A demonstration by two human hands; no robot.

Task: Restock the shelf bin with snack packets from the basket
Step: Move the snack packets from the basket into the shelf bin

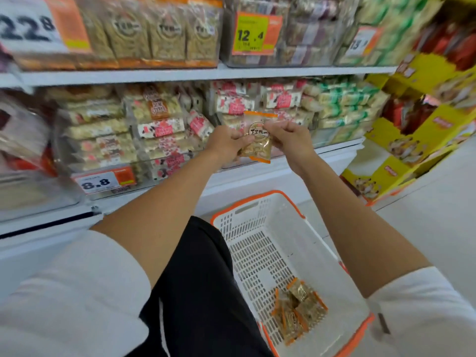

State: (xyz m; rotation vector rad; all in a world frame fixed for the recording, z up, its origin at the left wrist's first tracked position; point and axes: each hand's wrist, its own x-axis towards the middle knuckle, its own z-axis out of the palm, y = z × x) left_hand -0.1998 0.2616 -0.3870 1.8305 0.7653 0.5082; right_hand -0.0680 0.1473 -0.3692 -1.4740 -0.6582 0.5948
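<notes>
A clear snack packet [258, 137] with orange ends and a round gold label is held upright in front of the middle shelf. My left hand [226, 143] grips its lower left edge. My right hand [288, 136] pinches its upper right edge. Below, on the floor, stands a white basket [257, 215] with an orange rim. Several more packets [298, 309] of the same kind lie in a heap at its near right corner. On the top shelf a clear bin [154, 34] holds upright packets of the same orange-trimmed kind.
The middle shelf has clear bins [164, 130] of pink and white snack bars and green-labelled ones [345, 104]. Price tags [103, 180] hang on the bin fronts. A yellow cardboard display stand [417, 130] is at the right. My dark-clad leg [195, 292] is beside the basket.
</notes>
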